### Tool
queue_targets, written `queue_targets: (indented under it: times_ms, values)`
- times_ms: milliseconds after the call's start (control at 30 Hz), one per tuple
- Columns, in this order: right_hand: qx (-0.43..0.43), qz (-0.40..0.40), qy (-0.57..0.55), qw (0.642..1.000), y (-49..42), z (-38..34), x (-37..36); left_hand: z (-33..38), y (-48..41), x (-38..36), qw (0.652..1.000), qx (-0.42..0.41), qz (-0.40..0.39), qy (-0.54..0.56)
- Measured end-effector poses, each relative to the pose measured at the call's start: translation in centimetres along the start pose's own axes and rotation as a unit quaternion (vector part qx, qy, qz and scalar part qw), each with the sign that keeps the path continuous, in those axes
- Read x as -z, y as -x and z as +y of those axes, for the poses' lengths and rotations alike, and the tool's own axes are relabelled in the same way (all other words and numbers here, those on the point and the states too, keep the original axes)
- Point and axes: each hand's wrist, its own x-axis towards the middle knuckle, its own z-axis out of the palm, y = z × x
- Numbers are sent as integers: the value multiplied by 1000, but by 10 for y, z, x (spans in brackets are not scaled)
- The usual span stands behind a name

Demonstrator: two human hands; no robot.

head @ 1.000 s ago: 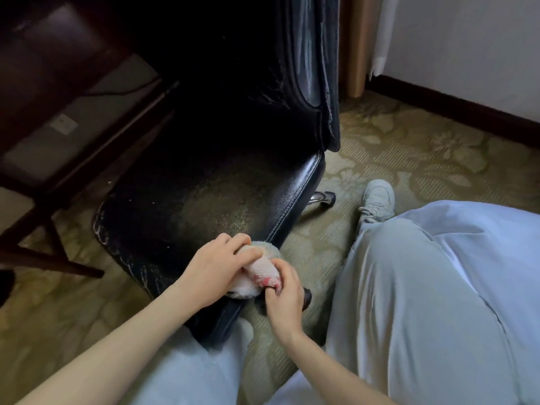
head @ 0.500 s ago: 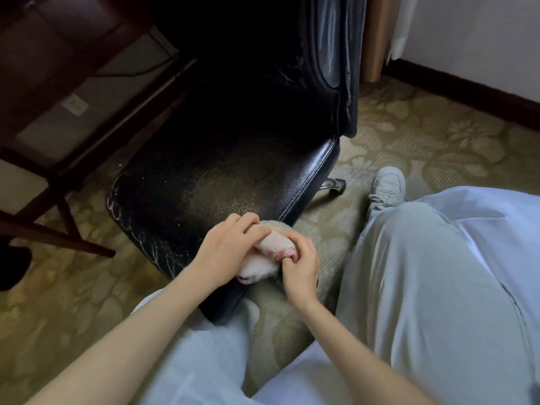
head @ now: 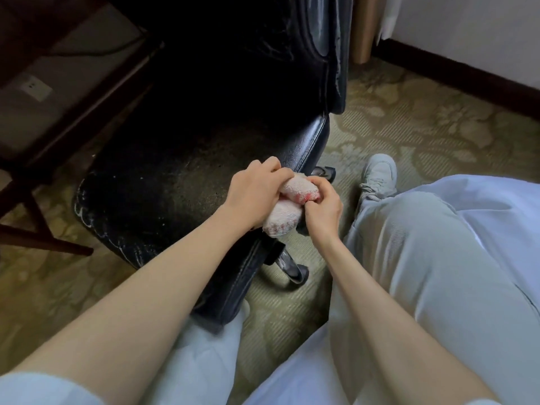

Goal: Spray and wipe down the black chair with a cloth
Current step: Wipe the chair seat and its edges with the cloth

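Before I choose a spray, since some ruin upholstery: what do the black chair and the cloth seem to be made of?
The black chair: leather or imitation, I cannot tell which; glossy sheen, stitched edge seam, whitish cracking along the seat's edge. The cloth: pale pink terry-like towelling, matte, with a nubby looped surface.

- The left hand, at the frame's centre, lies knuckles up with its fingers curled over the top of a bunched cloth.
- The right hand, just right of it, pinches the cloth's right end with bent fingers and thumb.
- The 2 bare forearms reach in from the lower left and lower right and converge at the hands, wrists roughly straight.
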Motion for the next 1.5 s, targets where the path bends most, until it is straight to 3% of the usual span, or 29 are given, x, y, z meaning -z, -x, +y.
queue_targets:
  times_ms: [233, 367, 633, 900, 1033, 1233, 1500]
  values:
    - [37, 17, 54, 998, -39, -20, 9, 10, -25, 2, 999, 43, 8, 8]
    - [66, -18, 81, 994, -44, -29, 14, 7, -20, 6, 998, 55, 6, 37]
    - [16, -54, 77, 995, 44, -6, 30, 6, 45, 8, 999, -35, -17, 34]
    - [56, -78, 59, 994, 152, 16, 36, 8, 145, 12, 993, -105, -52, 12]
    - [63, -100, 61, 991, 172, 24, 34, 7, 166, 9, 993, -100, -59, 10]
    - [25, -60, 40, 997, 137, 16, 25, 7, 143, 4, 997, -81, -8, 7]
    - [21, -32, 51, 998, 28, -12, 19, 1, 40, 2, 998, -38, 40, -6]
